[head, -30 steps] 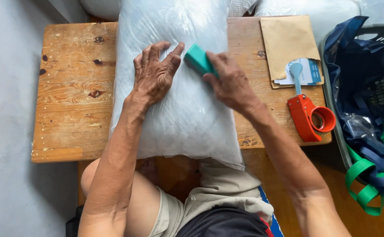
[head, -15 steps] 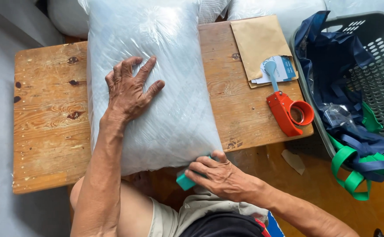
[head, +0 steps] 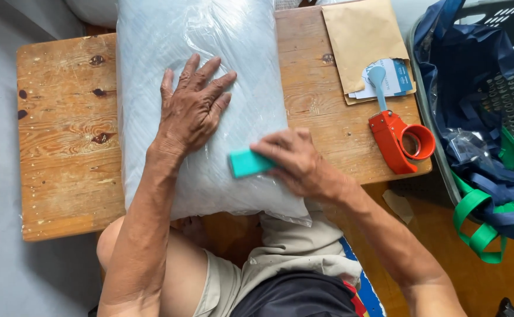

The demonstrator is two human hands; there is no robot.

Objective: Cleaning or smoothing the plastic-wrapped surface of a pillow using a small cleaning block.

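Note:
A big pale quilted pillow in clear plastic wrap (head: 198, 70) lies lengthwise on a low wooden table (head: 63, 147). My left hand (head: 192, 108) rests flat on the middle of it, fingers spread. My right hand (head: 295, 161) grips a small teal block (head: 248, 162) and presses it against the near part of the wrapped pillow, just right of my left wrist. The block's right end is hidden in my fingers.
An orange tape dispenser (head: 401, 138) lies at the table's right edge, beside a brown envelope (head: 363, 41) with a blue and white card on it. A grey plastic basket (head: 504, 76) holding a navy and green bag (head: 486, 194) stands on the right.
My right hand with the teal block went from the pillow's far part down to its near edge, then came back up onto the near part. My left hand stayed pressing on the pillow.

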